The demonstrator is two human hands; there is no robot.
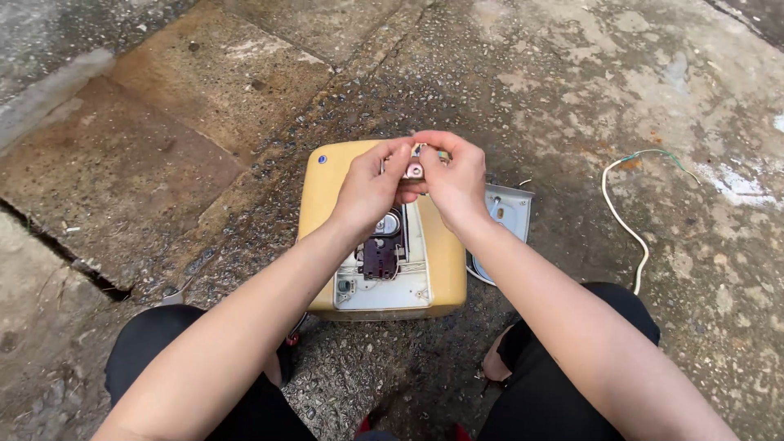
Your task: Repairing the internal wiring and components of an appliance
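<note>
head view: both knees in black trousers (188, 359) frame the bottom edge, bare forearms running up from them over wet, stained concrete ground (163, 122). between the knees lies a yellow plastic appliance housing (445, 261) on its back, its white inner panel (384, 290) exposed with a dark brown terminal block (380, 255) and thin wires. my left hand (369, 189) and right hand (456, 184) meet above the top of the housing, fingers of both closed in a pinch on a small pink-and-white component (415, 170) held just off the housing; how it joins the wiring is hidden by the fingers. just right of the housing, a detached grey metal cover plate (506, 214) rests on the ground, and well apart further right lies a white cable with a green lead (633, 220). as i judge it, steady work here means bracing both wrists close together, keeping the small part over the housing so nothing drops onto the gritty concrete, and easing rather than tugging any wires attached.
</note>
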